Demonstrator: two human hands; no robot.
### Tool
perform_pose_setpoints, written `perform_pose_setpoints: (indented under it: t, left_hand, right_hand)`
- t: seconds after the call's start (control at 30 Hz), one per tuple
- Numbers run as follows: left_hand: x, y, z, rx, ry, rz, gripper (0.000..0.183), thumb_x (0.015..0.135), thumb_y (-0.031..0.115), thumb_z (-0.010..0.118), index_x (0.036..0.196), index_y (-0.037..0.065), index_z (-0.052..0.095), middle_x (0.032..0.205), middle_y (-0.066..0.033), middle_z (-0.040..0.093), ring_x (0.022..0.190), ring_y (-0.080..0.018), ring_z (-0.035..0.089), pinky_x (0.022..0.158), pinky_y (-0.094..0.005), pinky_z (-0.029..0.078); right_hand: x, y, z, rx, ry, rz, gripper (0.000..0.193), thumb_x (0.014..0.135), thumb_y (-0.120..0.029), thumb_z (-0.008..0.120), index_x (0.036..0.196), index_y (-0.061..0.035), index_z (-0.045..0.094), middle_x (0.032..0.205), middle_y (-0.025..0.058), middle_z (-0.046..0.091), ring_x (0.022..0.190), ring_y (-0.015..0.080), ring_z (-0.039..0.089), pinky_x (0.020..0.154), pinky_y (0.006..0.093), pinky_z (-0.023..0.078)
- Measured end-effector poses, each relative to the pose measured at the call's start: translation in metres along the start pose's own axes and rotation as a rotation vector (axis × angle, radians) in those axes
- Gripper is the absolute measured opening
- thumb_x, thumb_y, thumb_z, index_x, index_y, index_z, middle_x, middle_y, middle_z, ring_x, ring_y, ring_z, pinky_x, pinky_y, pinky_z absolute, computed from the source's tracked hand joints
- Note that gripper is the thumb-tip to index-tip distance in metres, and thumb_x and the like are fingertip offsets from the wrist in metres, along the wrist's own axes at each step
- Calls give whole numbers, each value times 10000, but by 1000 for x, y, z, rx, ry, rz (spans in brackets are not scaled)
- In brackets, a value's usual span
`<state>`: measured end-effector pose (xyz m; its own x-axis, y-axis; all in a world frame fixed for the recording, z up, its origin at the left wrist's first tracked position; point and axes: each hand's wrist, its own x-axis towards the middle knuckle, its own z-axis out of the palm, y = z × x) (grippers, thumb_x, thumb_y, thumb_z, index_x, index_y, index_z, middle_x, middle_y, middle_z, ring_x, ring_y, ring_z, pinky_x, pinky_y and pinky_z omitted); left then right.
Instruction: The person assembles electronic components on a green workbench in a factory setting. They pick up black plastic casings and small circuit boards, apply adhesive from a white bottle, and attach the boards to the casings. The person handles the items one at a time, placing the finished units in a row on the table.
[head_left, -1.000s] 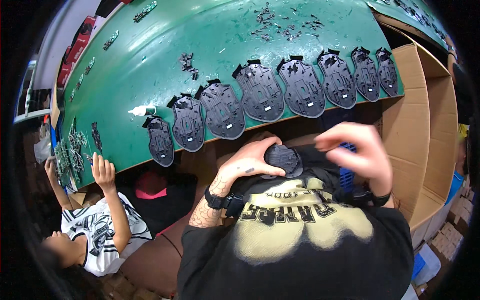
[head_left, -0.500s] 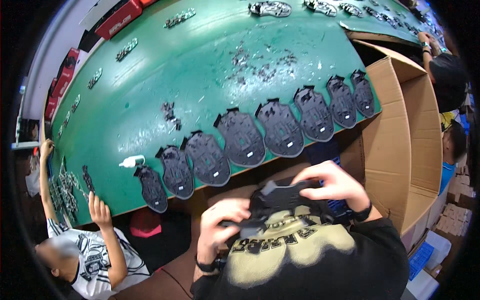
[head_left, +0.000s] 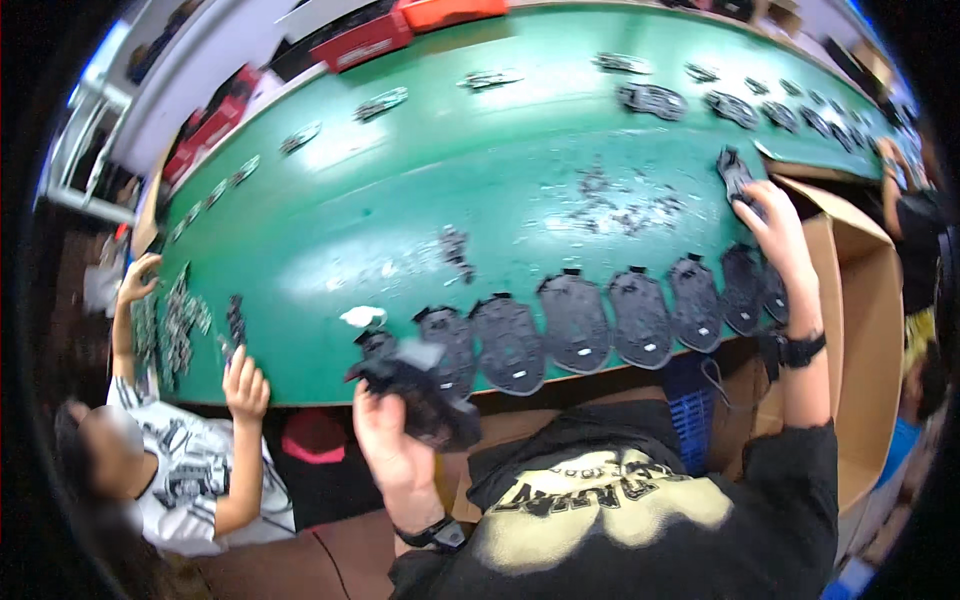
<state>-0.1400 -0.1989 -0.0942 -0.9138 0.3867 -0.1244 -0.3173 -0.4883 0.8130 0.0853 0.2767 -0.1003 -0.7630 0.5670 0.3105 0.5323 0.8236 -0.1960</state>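
Note:
My left hand (head_left: pixel 392 445) grips a dark, shield-shaped plastic shell (head_left: pixel 425 405), blurred by motion, low over the table's near edge and in front of the row's left end. Stretched out to the far right, my right hand (head_left: pixel 770 215) has its fingers on a narrower black plastic piece (head_left: pixel 733 172) over the green table (head_left: pixel 400 225). The fingers hide this piece's near end, and I cannot tell whether it touches the tabletop. Along the near edge runs a row of similar black shells (head_left: pixel 572 322), several with a small white label.
Small black parts (head_left: pixel 625 205) lie scattered mid-table. A white bottle (head_left: pixel 363 316) stands by the row's left end. Circuit boards (head_left: pixel 380 104) line the far side. An open cardboard box (head_left: pixel 855 330) is at right. At left, a co-worker's hand (head_left: pixel 245 385) works near piled boards.
My hands have parted from a black plastic part near my chest. The left moved left with a shell; the right reached far right with a black piece. The view has shifted.

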Motion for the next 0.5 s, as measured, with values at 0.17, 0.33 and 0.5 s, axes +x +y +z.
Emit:
perform_pose_setpoints:
  t: [0.17, 0.33, 0.5]
  left_hand:
    - [7, -22, 25, -111, -132, -148, 420, 917, 35, 649, 1309, 23, 495, 1255, -81, 587, 1149, -209, 574, 1014, -378, 463]
    - [26, -47, 57, 0, -347, -165, 294, 959, 61, 607, 1238, 17, 527, 1199, -60, 599, 1101, -138, 564, 1006, -313, 433]
    - [33, -30, 67, -210, -345, -342, 276, 1001, 138, 563, 1246, 18, 524, 1218, -64, 598, 1111, -135, 563, 999, -314, 443]
  right_hand:
    - [4, -109, -32, 344, 78, 26, 269, 881, -154, 654, 1112, -17, 667, 1099, 134, 663, 1018, 260, 621, 899, 351, 470]
    - [-6, -232, -38, 1350, -830, 118, 469, 870, -60, 710, 1310, -10, 555, 1038, 69, 678, 910, 125, 652, 818, 281, 542]
    - [11, -269, -16, 1454, -844, -70, 601, 825, -121, 792, 1351, -38, 513, 1144, 28, 616, 1022, 107, 589, 894, 279, 515]
